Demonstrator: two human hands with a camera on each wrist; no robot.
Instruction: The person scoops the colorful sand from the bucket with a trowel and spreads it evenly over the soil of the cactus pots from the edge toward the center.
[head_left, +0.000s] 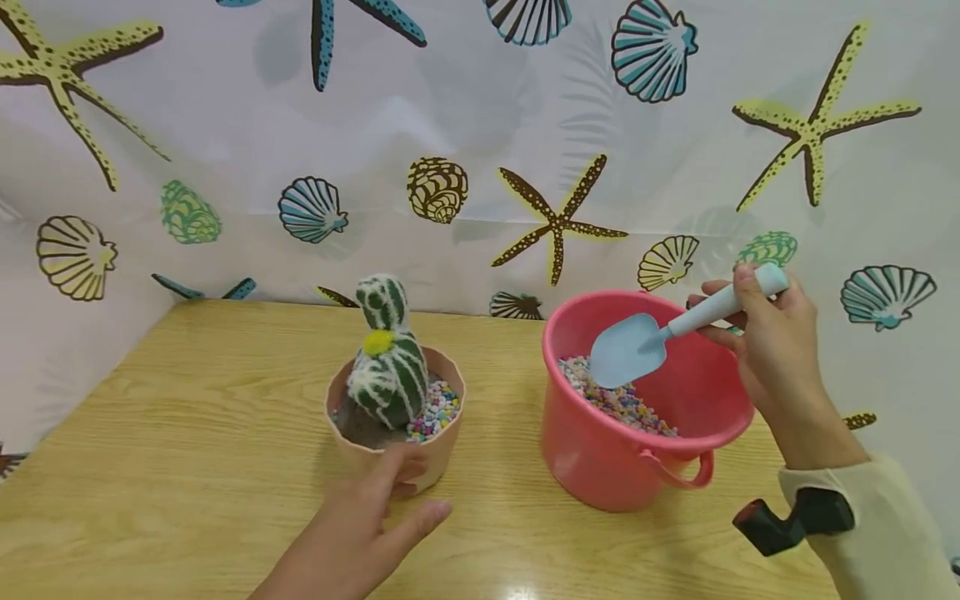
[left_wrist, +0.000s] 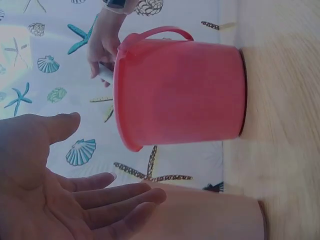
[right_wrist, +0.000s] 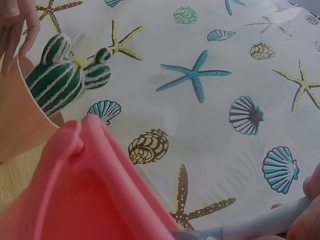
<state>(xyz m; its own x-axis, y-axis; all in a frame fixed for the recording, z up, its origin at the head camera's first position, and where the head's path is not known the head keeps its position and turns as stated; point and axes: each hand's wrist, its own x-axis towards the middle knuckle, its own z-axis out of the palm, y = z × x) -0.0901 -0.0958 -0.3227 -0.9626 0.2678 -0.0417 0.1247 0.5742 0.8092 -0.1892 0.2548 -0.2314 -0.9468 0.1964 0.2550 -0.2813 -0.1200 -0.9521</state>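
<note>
My right hand (head_left: 780, 342) grips the handle of a light-blue scoop (head_left: 628, 350), whose blade hangs over the mouth of a pink bucket (head_left: 600, 467). Multicoloured pebbles (head_left: 626, 404) lie in the bucket. To the left stands a peach pot (head_left: 442, 458) with a green, white-striped cactus (head_left: 397, 379) bearing a yellow flower. Coloured pebbles (head_left: 435, 412) cover the right part of the pot's grey filling. At the pot's near side is my left hand (head_left: 360, 525), its fingers extended and thumb spread; the left wrist view shows its palm (left_wrist: 75, 190) facing the bucket side, holding nothing.
Both containers stand on a light wooden table (head_left: 187, 442). Behind it hangs a white cloth (head_left: 465, 100) printed with shells and starfish. The bucket's handle (head_left: 690, 475) hangs down on its near side. A black device (head_left: 798, 517) is strapped to my right wrist.
</note>
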